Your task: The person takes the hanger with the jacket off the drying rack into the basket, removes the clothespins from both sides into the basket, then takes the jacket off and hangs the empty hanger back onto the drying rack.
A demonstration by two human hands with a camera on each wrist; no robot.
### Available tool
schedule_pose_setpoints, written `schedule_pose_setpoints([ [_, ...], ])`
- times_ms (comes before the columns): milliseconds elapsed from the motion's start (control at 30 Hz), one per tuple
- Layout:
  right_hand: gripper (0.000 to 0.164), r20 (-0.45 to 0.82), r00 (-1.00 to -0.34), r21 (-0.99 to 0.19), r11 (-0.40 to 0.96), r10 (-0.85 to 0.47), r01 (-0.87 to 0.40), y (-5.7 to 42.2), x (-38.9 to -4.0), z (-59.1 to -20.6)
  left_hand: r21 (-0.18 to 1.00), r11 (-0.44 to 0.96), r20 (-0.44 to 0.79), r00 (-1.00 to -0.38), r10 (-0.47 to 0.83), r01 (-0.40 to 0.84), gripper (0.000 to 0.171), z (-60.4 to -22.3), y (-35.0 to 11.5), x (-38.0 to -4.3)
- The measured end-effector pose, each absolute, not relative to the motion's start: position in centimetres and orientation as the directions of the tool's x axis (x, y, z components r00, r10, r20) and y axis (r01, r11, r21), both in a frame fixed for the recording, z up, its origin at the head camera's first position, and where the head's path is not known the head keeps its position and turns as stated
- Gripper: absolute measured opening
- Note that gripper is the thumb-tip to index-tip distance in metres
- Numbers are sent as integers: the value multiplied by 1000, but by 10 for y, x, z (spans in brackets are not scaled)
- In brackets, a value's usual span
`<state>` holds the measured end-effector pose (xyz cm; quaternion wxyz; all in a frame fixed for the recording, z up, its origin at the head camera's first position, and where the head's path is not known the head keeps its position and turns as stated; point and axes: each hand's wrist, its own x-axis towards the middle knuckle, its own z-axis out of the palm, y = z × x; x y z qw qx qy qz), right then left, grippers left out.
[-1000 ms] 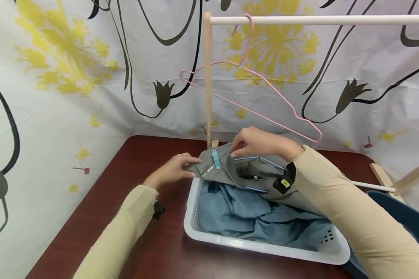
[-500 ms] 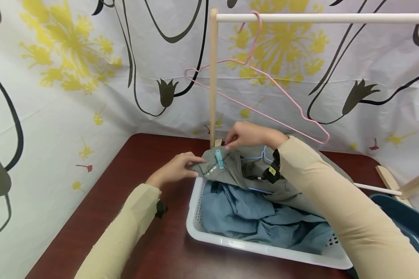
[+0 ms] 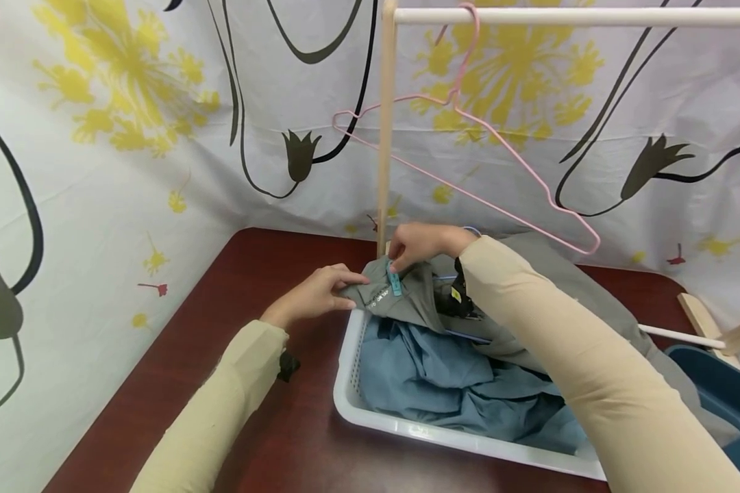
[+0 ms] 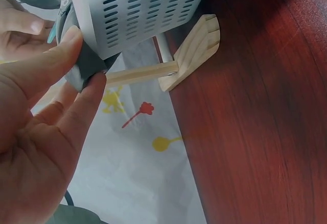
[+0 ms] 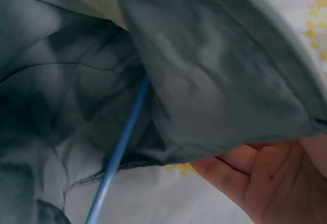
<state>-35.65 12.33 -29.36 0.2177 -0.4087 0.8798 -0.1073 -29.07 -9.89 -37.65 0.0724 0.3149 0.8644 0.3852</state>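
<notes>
A grey garment (image 3: 416,308) with small white lettering lies over the back of a white laundry basket (image 3: 469,446). My left hand (image 3: 314,296) pinches its left corner between thumb and fingers; the left wrist view shows the folded grey cloth (image 4: 84,68) between them. A light-blue clothespin (image 3: 396,283) sits on the garment near that corner. My right hand (image 3: 421,243) pinches the clothespin's upper end. A blue hanger (image 3: 467,337) runs inside the garment, partly hidden by cloth; its bar (image 5: 118,150) crosses the right wrist view.
Blue cloth (image 3: 425,370) fills the basket. Behind it stands a rack with a white rail (image 3: 561,16) and a wooden post (image 3: 385,137); a pink hanger (image 3: 499,195) hangs there. A dark blue bin (image 3: 724,404) is at the right. The table (image 3: 222,383) is dark red.
My right hand has moved left over the garment, from beside the clothespin onto its upper end. The left hand keeps its hold on the corner. The head view has shifted slightly.
</notes>
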Motion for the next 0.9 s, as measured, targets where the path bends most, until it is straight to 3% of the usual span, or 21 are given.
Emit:
schedule_pose_setpoints([
  [200, 39, -364, -599, -338, 700, -713, -629, 122, -356, -297, 709, 507, 117, -790, 602, 491, 41, -375, -97, -290],
  [567, 30, -286, -559, -398, 627, -779, -670, 127, -354, -300, 711, 514, 105, -795, 598, 480, 41, -375, -95, -288],
  [900, 30, -206, -590, -409, 616, -781, -673, 132, -347, -295, 703, 517, 112, -794, 598, 488, 41, -376, -97, -291],
])
